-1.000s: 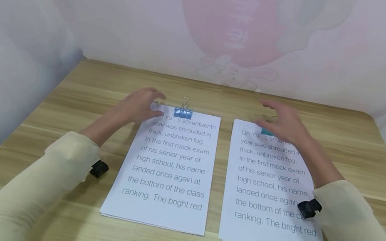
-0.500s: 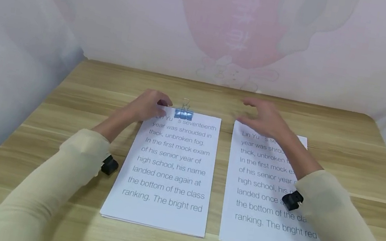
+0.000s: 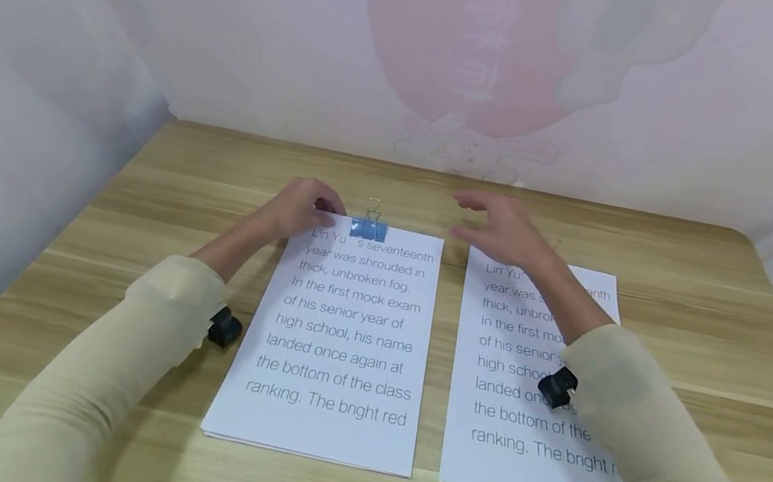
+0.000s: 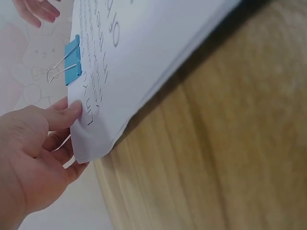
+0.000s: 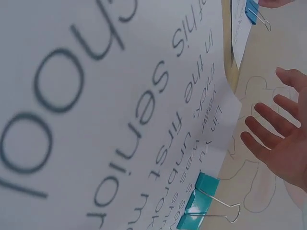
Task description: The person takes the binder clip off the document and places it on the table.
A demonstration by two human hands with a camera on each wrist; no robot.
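Wooden table carrying two printed paper stacks side by side. Left stack bound at top edge by blue binder clip; right stack, just right of it, bound by teal binder clip. Left hand pinching left stack's top-left corner, probably steadying it. Right hand hovering open-fingered above right stack's top-left corner, grasping nothing.

The left paper stack reads "year was shrouded in thick, unbroken fog. In the first mock exam". The right paper stack carries the same text.
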